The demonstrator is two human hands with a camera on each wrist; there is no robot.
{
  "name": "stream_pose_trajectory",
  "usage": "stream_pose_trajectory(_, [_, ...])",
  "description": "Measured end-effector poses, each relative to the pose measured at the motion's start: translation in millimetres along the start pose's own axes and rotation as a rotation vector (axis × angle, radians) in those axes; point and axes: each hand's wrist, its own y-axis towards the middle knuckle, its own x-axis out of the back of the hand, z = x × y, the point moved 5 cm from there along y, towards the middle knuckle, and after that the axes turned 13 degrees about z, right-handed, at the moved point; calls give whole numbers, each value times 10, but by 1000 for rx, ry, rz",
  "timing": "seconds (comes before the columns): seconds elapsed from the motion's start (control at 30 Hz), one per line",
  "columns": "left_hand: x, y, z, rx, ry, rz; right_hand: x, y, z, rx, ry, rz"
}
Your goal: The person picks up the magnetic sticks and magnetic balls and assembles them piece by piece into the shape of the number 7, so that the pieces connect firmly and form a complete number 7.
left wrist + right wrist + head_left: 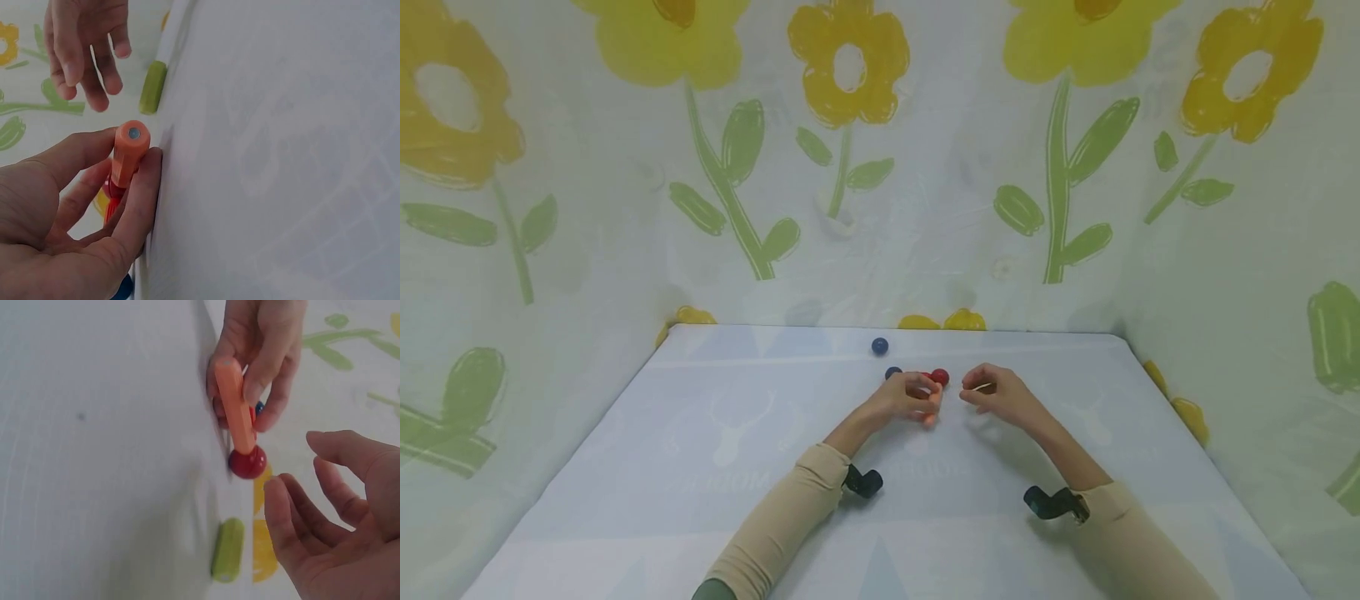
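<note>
My left hand (904, 398) pinches an orange rod (129, 147) between thumb and fingers, close over the tabletop. A round metal tip shows at the rod's near end. At its far end is a shiny red ball (247, 462), which overlaps the rod's end in the right wrist view. Behind the left fingers a red rod (111, 209) is partly hidden, with a dark blue ball (892, 372) at its left. To the right, my right hand (1000, 394) hovers with loosely bent fingers and nothing between them. A green rod (228, 550) lies near the right hand.
Another dark blue ball (880, 346) sits farther back on the white, faintly patterned table (700, 500). Flower-printed sheeting (925, 208) rises behind the table and along both sides. Black wrist cameras (863, 482) are strapped at both sleeves.
</note>
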Motion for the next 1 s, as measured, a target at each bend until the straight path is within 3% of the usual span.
stream_pose_trajectory(0.23, [-1,-17,2,-13,-30,3,137,-48,-103,-30,-165,-111])
stream_pose_trajectory(0.5, [8,-20,2,-20,-40,31,158,-52,-192,-27,-205,-143])
stream_pose_trajectory(0.8, [3,-10,33,-2,-67,44,127,-7,-284,-121,-237,-115])
stream_pose_trajectory(1.0, [6,0,58,7,-111,52,97,13,-335,-119,-266,-131])
